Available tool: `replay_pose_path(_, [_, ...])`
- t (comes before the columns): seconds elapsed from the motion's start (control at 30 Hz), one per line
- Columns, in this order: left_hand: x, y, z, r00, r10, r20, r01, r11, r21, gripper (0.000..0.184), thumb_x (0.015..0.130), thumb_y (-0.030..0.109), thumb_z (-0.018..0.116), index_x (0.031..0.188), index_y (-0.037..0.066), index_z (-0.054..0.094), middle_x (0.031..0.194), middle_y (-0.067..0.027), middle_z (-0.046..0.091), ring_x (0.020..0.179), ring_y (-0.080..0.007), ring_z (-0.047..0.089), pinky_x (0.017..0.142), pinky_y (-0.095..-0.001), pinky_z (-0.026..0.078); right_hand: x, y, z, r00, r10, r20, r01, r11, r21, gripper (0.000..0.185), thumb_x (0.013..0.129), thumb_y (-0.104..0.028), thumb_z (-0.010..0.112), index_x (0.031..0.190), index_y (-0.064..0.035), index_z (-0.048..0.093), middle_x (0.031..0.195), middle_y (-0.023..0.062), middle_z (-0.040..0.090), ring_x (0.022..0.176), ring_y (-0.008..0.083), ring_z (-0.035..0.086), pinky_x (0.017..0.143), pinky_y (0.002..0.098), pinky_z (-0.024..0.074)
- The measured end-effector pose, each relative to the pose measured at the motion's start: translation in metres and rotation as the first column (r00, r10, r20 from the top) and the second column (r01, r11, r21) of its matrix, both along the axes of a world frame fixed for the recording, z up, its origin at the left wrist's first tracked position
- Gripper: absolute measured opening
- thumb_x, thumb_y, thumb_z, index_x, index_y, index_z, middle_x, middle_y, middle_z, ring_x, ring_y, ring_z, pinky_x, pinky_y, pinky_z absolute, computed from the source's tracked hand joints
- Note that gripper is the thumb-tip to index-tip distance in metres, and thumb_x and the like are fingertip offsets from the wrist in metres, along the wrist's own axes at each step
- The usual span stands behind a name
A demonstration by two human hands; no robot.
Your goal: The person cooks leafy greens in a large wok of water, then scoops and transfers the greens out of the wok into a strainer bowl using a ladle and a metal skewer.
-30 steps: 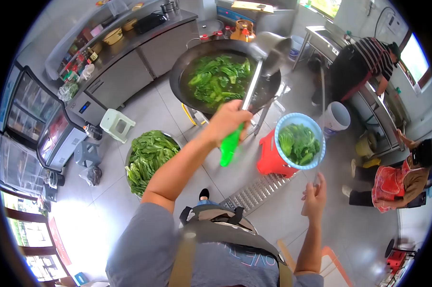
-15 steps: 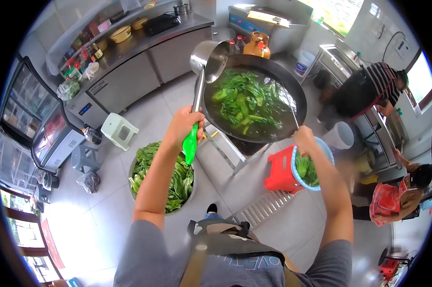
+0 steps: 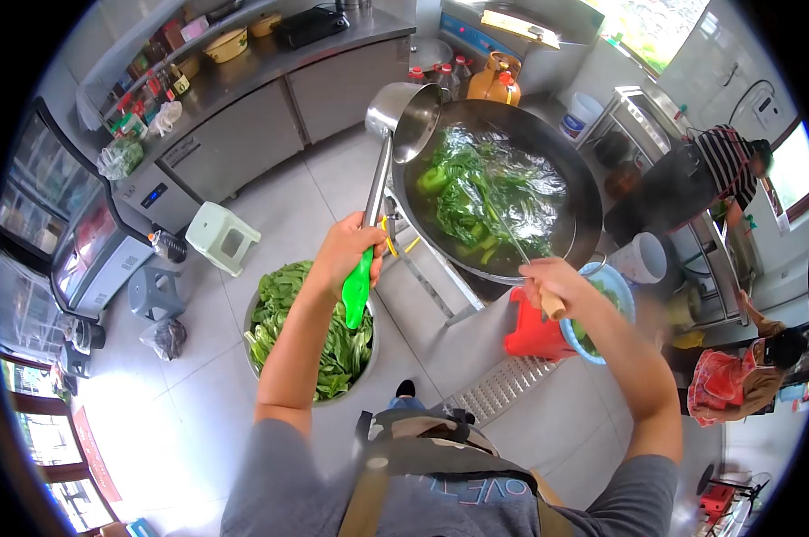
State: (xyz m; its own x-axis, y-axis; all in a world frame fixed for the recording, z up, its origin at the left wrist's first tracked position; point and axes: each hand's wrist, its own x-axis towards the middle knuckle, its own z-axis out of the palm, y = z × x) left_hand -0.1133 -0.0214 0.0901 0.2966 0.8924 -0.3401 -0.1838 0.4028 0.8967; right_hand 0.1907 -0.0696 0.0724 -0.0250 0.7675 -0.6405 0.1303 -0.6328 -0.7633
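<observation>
A metal ladle (image 3: 382, 112) with a bright green grip is held upright in my left hand (image 3: 349, 255), its deep bowl near the wok's left rim. My right hand (image 3: 552, 285) is closed around the wooden handle of a thin metal-shafted utensil (image 3: 512, 240). Its shaft slants into the large dark wok (image 3: 591, 192), and the far end is hidden under water and greens, so its kind cannot be told. Wet leafy greens (image 3: 463, 201) float in the wok's rippling water. Below my left forearm, a round basin (image 3: 370, 362) on the floor is heaped with leafy greens.
Below the wok's right side stand a red crate (image 3: 530, 331) and a blue-rimmed basket (image 3: 633, 309) of greens. An orange gas cylinder (image 3: 494, 80) is behind the wok. Stools (image 3: 221, 234) stand at left. Two people (image 3: 736, 157) are at the right. A metal grate (image 3: 503, 389) lies near my feet.
My right hand has moved left and toward me, turning so the wooden handle shows. The utensil's shaft now slants left into the greens, and the water ripples more. My left hand still holds the ladle.
</observation>
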Motion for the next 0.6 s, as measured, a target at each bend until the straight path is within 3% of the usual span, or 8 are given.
replay_pose_path(0.13, [-0.004,0.003,0.001,0.996,-0.024,-0.082,0.027,0.999,0.025,0.035,0.076,0.006,0.050,0.110,0.000,0.044,0.058,-0.0021,0.044,0.038,-0.0111,0.043,0.033,-0.0250,0.034,-0.013,0.013,-0.016,0.996,0.062,-0.067,-0.064,0.997,-0.030,0.010,0.081,-0.009,0.051,0.074,-0.0022,0.049,0.054,0.0078,0.049,0.045,0.0158,0.048,0.041,0.0309,0.0399])
replay_pose_path(0.27, [-0.010,-0.004,-0.001,0.994,-0.029,-0.102,0.027,0.999,-0.018,0.036,0.076,0.007,0.050,0.112,0.000,0.044,0.058,-0.0028,0.045,0.037,-0.0119,0.044,0.033,-0.0254,0.036,-0.014,0.003,0.009,0.995,-0.008,-0.099,-0.002,0.994,-0.106,0.009,0.083,-0.009,0.050,0.080,-0.0025,0.046,0.058,0.0034,0.046,0.046,0.0124,0.046,0.040,0.0250,0.0381])
replay_pose_path(0.33, [-0.009,-0.007,-0.008,0.996,-0.023,-0.086,0.021,1.000,-0.017,0.036,0.076,0.007,0.050,0.111,0.000,0.044,0.058,-0.0031,0.046,0.037,-0.0120,0.043,0.032,-0.0254,0.035,-0.015,0.010,0.000,0.953,-0.097,-0.286,0.059,0.989,-0.138,0.016,0.083,-0.008,0.050,0.096,0.0017,0.047,0.060,0.0039,0.048,0.044,0.0098,0.044,0.038,0.0222,0.0370])
replay_pose_path(0.4, [-0.004,-0.008,-0.006,0.997,-0.009,-0.079,0.006,0.999,-0.034,0.026,0.076,0.007,0.051,0.100,0.000,0.045,0.058,-0.0028,0.046,0.036,-0.0113,0.044,0.031,-0.0257,0.035,-0.023,0.013,-0.016,0.895,-0.159,-0.417,0.106,0.983,-0.148,0.024,0.084,-0.009,0.049,0.106,0.0018,0.045,0.061,0.0013,0.045,0.044,0.0065,0.041,0.036,0.0190,0.0380])
replay_pose_path(0.5, [0.000,-0.009,-0.005,0.995,-0.019,-0.099,0.015,0.999,-0.037,0.021,0.075,0.008,0.052,0.094,0.000,0.045,0.058,-0.0025,0.046,0.036,-0.0107,0.044,0.031,-0.0258,0.035,-0.020,0.004,-0.027,0.657,-0.331,-0.678,0.144,0.937,-0.318,0.025,0.086,-0.010,0.047,0.109,0.0002,0.044,0.059,-0.0010,0.042,0.046,0.0049,0.041,0.037,0.0176,0.0392])
replay_pose_path(0.53, [0.001,-0.009,-0.006,0.993,-0.028,-0.112,0.024,0.999,-0.039,0.021,0.076,0.008,0.052,0.093,0.000,0.045,0.058,-0.0025,0.046,0.036,-0.0107,0.044,0.031,-0.0257,0.035,-0.014,-0.003,-0.029,0.516,-0.425,-0.744,0.169,0.902,-0.398,0.018,0.086,-0.012,0.049,0.101,-0.0014,0.047,0.059,-0.0022,0.042,0.045,0.0031,0.040,0.037,0.0153,0.0367])
replay_pose_path(0.6, [0.004,-0.013,-0.005,0.997,-0.024,-0.073,0.021,0.999,-0.040,0.021,0.075,0.008,0.052,0.093,0.000,0.044,0.058,-0.0026,0.046,0.036,-0.0106,0.044,0.031,-0.0257,0.035,-0.003,-0.021,-0.034,0.307,-0.473,-0.826,0.135,0.880,-0.455,0.023,0.087,-0.012,0.047,0.107,-0.0011,0.045,0.059,-0.0025,0.041,0.046,0.0029,0.040,0.036,0.0156,0.0369])
